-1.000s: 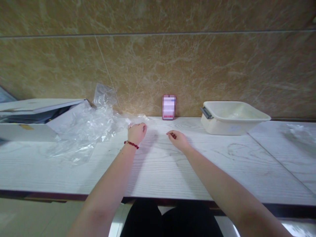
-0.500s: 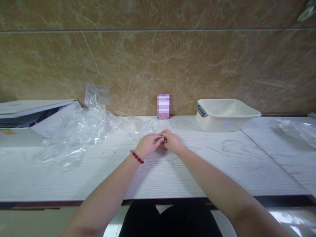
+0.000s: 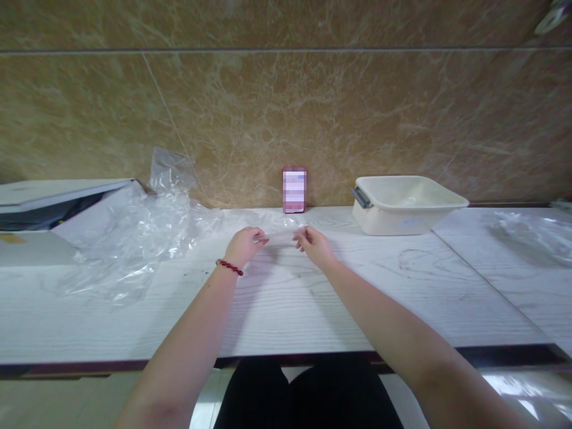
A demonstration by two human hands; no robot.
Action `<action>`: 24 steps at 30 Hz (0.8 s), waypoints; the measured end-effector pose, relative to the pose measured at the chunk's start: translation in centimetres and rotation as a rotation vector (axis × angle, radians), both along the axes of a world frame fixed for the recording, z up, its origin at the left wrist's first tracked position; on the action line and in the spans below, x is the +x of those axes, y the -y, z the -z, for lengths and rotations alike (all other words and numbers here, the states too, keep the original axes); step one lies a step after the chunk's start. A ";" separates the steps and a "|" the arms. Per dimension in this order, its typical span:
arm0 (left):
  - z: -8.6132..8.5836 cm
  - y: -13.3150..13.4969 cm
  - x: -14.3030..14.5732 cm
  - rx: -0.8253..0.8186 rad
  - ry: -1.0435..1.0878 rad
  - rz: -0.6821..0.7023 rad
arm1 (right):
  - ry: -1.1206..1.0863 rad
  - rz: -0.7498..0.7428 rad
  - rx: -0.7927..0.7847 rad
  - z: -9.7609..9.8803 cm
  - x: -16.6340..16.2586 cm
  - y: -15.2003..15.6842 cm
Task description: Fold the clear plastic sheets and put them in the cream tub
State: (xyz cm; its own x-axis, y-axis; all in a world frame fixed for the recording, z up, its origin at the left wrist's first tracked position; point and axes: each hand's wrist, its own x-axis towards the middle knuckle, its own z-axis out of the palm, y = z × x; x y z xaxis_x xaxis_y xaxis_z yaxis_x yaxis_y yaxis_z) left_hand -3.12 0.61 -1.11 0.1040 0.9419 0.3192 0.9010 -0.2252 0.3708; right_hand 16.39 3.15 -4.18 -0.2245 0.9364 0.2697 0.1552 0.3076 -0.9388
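My left hand (image 3: 245, 245), with a dark red bead bracelet (image 3: 230, 267) at the wrist, pinches one side of a clear plastic bag (image 3: 282, 237). On the other side, the fingers of my right hand (image 3: 315, 245) are closed on the same thin plastic. It spans the gap between my hands, just above the white wood-grain table (image 3: 286, 310). Whether anything lies inside it cannot be made out. A phone (image 3: 294, 190) with a blurred screen leans against the wall right behind my hands.
Crumpled clear plastic bags (image 3: 147, 238) spread across the left, against an open white box (image 3: 40, 247) with dark contents. To the right stands a cream plastic tub (image 3: 393, 220) with a grey handle clip. More clear plastic (image 3: 536, 235) lies farther right. A marbled wall (image 3: 313, 113) bounds the back.
My hands were together with the fingers touching; they have drawn apart, the left one going farther left. Clear plastic now shows stretched between them. The view has shifted slightly.
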 end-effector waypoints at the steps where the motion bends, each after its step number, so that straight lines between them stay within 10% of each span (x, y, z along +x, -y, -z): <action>1: -0.2 0.1 -0.1 0.009 0.044 0.002 | -0.044 0.001 -0.019 0.0 0.0 -0.1; 9: -1.3 0.8 0.5 0.010 0.572 0.053 | -0.149 0.052 -0.120 -0.1 0.5 -0.5; 24: -0.2 0.0 -0.4 -0.116 0.488 0.091 | -0.228 0.169 -0.106 -0.5 0.9 -0.8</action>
